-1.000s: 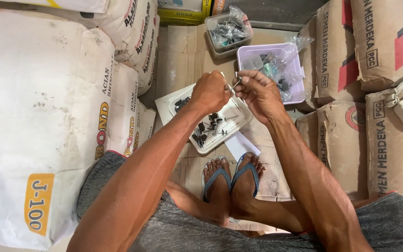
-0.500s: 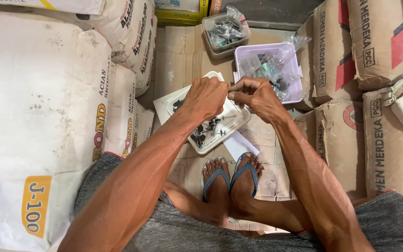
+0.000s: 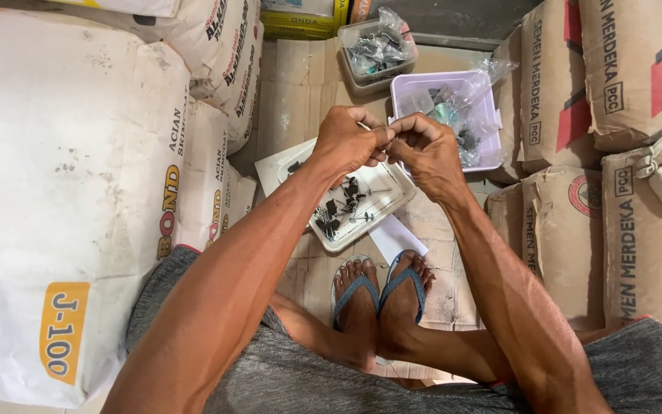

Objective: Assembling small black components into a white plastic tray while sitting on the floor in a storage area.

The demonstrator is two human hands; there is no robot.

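My left hand [image 3: 352,142] and my right hand [image 3: 425,149] meet fingertip to fingertip above a shallow white tray [image 3: 388,205]. Both pinch something small between them; it is too small to name. Several small dark metal parts [image 3: 340,207] lie in the tray below the hands. A lilac plastic tub [image 3: 492,146] with clear bags of parts stands just beyond my right hand.
A clear tub [image 3: 377,50] of bagged parts sits farther back on flattened cardboard [image 3: 300,84]. White sacks [image 3: 63,192] are stacked on the left, brown paper sacks [image 3: 622,153] on the right. My feet in blue sandals [image 3: 381,295] rest by a white paper slip [image 3: 397,238].
My hands have drawn together and come a little nearer me, from slightly apart over the lilac tub's edge to touching above the tray.
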